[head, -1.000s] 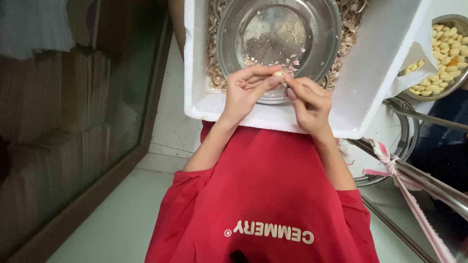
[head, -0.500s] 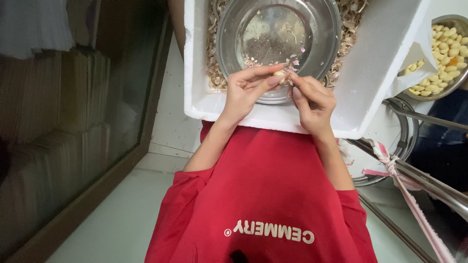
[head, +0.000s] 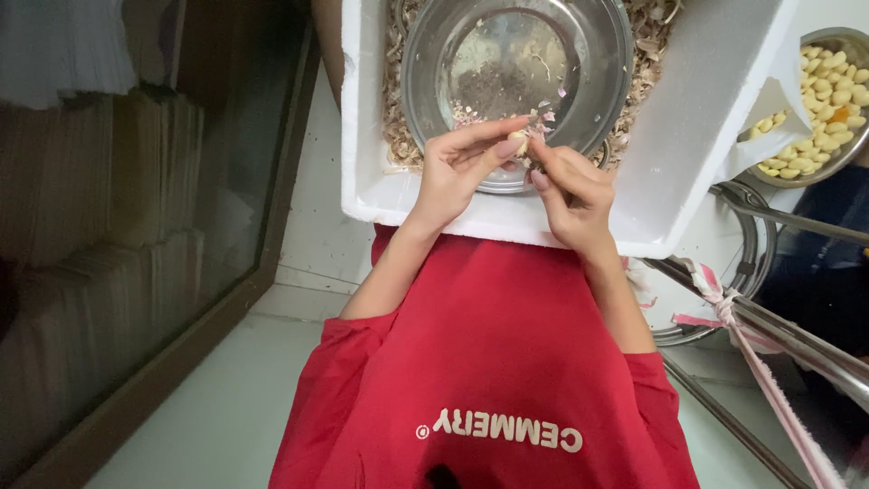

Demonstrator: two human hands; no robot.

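- While both hands meet over the near rim of the steel bowl [head: 516, 63], a small pale garlic clove [head: 519, 142] sits pinched between their fingertips.
- The left hand [head: 462, 167] closes narrowly on the clove from the left, its fingers stretched across toward the other hand.
- The right hand [head: 570, 190] closes on the same clove from the right, fingertips touching those of the left hand; both are shut on it, neither is spread wide.
- The clove lies at the very tips of the fingers, above the bowl's near edge, with bits of pinkish skin [head: 548, 113] just beside it.
- The bowl rests in a white foam box [head: 688, 136] on a bed of dry papery peelings [head: 394, 100].
- Well to the right, apart from the hands, a second metal bowl [head: 855, 41] holds a heap of peeled yellowish cloves [head: 819, 100].
- Nearer the person, a red shirt [head: 489, 362] fills the lower middle of the view.
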